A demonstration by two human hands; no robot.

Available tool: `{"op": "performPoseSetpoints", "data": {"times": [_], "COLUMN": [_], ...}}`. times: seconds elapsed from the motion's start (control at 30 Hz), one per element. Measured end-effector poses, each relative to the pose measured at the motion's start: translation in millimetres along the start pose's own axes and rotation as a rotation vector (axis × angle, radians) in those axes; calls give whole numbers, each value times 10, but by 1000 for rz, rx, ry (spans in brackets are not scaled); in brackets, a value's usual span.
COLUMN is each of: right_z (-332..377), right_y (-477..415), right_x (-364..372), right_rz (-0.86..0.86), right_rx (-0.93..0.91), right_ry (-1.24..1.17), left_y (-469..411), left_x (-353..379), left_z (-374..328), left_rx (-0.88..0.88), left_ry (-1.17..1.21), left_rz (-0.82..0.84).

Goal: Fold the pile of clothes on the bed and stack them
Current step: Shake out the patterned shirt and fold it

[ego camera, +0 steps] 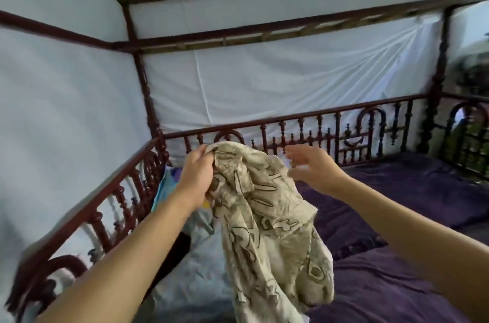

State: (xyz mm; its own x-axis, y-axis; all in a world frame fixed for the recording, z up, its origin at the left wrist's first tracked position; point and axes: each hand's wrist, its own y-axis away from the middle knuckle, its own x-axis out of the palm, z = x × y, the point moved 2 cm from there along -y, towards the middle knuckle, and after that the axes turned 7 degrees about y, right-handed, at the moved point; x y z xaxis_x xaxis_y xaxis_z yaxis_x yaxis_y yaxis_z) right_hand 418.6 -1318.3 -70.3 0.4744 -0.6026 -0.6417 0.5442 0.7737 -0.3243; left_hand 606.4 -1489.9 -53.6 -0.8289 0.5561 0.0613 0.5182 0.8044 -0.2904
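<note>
Garment status: the crumpled beige cloth garment with a dark outline print (270, 216) is off the bed, hanging in the air over the near-left part of the mattress. The left hand (197, 177) grips it at the top, fingers curled round a bunched fold. The rest of the fabric drops in loose folds to the bottom edge of the view.

The right hand (312, 166) is just beside the garment's upper right edge. Its fingers are spread, loosely bent and pointing toward the cloth, holding nothing. The fingertips are motion-blurred, so contact with the cloth can't be confirmed; it looks like a small gap.

The dark purple bed cover (397, 285) spans the mattress from the middle to the right edge. A matching purple cushion (352, 232) lies near the middle, right of the hanging garment. A second purple piece lies toward the far-right corner.

Light blue crumpled fabric (195, 269) lies along the left edge of the bed, below and behind the garment and against the left rail. A bright multicoloured cloth item (166, 185) sits at the far-left corner, partly hidden by the left wrist. A dark item sits between the left forearm and the blue fabric, too hidden to identify.

The dark red turned-wood railing (304, 124) runs along the far and left edges of the bed. Matching corner posts carry a frame overhead. White sheeting (291, 79) is stretched across the frame's sides and top.
</note>
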Motion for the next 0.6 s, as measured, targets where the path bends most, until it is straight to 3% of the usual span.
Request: {"op": "performPoseSetpoints", "data": {"times": [0.23, 0.3, 0.4, 0.5, 0.6], "right_z": [-508, -481, -291, -74, 178], "right_y": [431, 415, 245, -32, -316], "right_x": [980, 1261, 1481, 1379, 1021], "right_rz": [318, 301, 148, 34, -82], "right_rx": [9, 25, 53, 134, 140], "right_ry": [207, 63, -340, -498, -462], "left_y": [-133, -137, -173, -240, -274], "left_x": [-47, -167, -467, -952, -1491], "left_z": [-744, -846, -852, -687, -379], "left_rx": [74, 75, 5, -23, 7], "left_ry": [209, 260, 348, 168, -405], "left_rz": [20, 29, 9, -94, -162]}}
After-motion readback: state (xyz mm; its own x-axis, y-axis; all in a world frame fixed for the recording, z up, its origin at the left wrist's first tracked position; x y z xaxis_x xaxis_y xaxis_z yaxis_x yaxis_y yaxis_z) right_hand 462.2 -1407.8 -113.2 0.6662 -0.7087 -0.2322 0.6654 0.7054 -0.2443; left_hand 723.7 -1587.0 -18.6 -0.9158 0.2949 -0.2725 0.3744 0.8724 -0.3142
